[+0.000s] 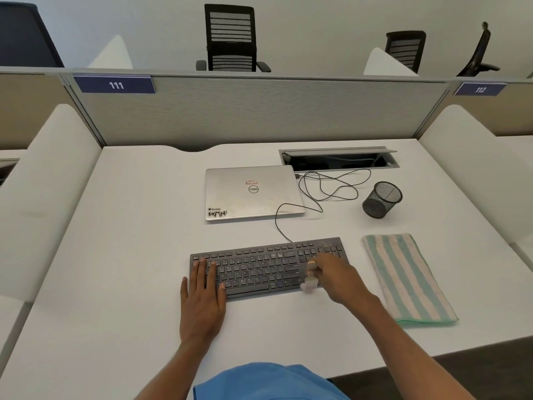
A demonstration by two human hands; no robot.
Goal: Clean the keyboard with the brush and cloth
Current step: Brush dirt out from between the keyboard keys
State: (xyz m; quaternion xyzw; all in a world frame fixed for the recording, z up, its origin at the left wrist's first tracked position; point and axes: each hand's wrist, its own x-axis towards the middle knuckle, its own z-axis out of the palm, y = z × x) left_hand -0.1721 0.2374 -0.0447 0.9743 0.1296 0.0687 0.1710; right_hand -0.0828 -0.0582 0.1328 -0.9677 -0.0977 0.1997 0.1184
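Observation:
A dark wired keyboard [259, 265] lies on the white desk in front of me. My left hand [203, 295] rests flat on the keyboard's left end, fingers straight across the keys. My right hand [336, 277] grips a small wooden-handled brush [311, 277] over the keyboard's right part, bristles down at the front edge near the arrow keys. A folded cloth [406, 277] with green and cream stripes lies on the desk to the right of the keyboard, untouched.
A shut silver laptop [251, 192] lies behind the keyboard, its black cable [326, 186] looping to an open cable hatch [337, 158]. A black mesh pen cup [380, 200] stands at the back right. Partition walls ring the desk [129, 241].

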